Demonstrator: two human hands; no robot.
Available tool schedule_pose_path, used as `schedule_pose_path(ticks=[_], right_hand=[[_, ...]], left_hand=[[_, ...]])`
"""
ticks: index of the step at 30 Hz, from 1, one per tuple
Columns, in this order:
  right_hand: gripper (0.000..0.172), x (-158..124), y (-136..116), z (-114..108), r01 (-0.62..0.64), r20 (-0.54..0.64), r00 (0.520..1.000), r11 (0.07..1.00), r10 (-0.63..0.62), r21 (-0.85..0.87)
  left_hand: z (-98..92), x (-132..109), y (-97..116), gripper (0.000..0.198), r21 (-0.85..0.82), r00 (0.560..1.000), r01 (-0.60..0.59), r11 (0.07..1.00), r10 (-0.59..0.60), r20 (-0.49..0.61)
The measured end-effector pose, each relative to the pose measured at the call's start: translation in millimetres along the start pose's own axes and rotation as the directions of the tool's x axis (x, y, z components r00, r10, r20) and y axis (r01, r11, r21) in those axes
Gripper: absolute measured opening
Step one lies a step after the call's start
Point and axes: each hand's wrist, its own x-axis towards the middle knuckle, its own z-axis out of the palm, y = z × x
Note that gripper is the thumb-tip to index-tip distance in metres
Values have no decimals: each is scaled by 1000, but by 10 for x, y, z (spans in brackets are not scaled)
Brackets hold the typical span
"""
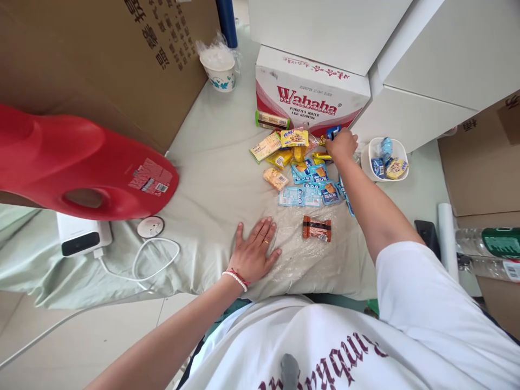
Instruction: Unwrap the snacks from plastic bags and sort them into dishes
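Observation:
My left hand (254,252) lies flat, fingers spread, on the sheet beside a clear plastic wrap (300,260). Over at the far right of a snack pile, my right hand (342,145) has its fingers closed around a small blue snack packet (333,131); a gold wrapper (322,141) shows at its fingertips. The pile holds a yellow cookie packet (294,138), a cream-coloured packet (265,147), a green-ended bar (272,120) and several light-blue packets (319,173). A brown packet (317,229) rests on the wrap, nearer me. A white tub (366,162) with several packets stands right of my right hand.
A Wahaha water carton (280,81) stands behind the pile, against white cabinets (325,27). To the left are a red jug (109,146), a paper cup (219,67), a white power bank (81,233) and its cable (134,265). Plastic bottles (471,241) lie at right.

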Motion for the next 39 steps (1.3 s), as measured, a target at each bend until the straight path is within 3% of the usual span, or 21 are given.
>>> schedule_pose_path(ticks=[2,4,7,9,10,14,21,26,29,31,33,36,39], right_hand=[[49,-132,133,-288,93,-50,994,995,-95,-38],[45,-414,300,-582,271,-19,962,962,-272,-43],[49,-1085,555,-852,543,241,809,839,-535,39],[49,-1579,681,-856,610,408,703,789,-582,74],[49,-1802,720,-813,613,471,675,787,-568,68],[55,-2363,746,-557,596,590,655,803,-472,-20],[51,-2501,794,-483,623,583,665,777,-466,-89],[47,-2364,1042,-610,572,518,718,818,-464,-60],[48,-2261,1052,-741,560,446,747,828,-492,-23],[52,-2235,928,-791,597,445,723,802,-528,-17],[55,-2251,729,-767,655,488,667,755,-563,-26],[53,-2314,441,-609,726,586,580,685,-566,-56],[55,-2361,338,-453,735,643,546,676,-538,-59]], left_hand=[[19,-2,1,72,4,1000,-3,1000,3,-15],[37,-1,-3,74,2,1000,-5,1000,5,-29],[52,2,-20,78,-18,999,-12,1000,12,-53],[53,1,-33,77,-35,997,-21,999,19,-70],[52,1,-38,74,-41,997,-27,999,23,-77],[61,3,-27,65,-34,996,-9,999,6,-89],[105,9,5,67,-1,992,19,1000,-19,-121],[119,-1,-4,67,-22,993,27,999,-30,-117],[111,-6,-5,67,-29,993,19,999,-23,-112],[102,-5,-3,66,-30,994,19,999,-22,-108],[96,-2,0,67,-28,994,24,999,-26,-102],[97,2,4,67,-24,995,25,999,-27,-97],[106,-1,2,67,-17,994,19,1000,-21,-110]])
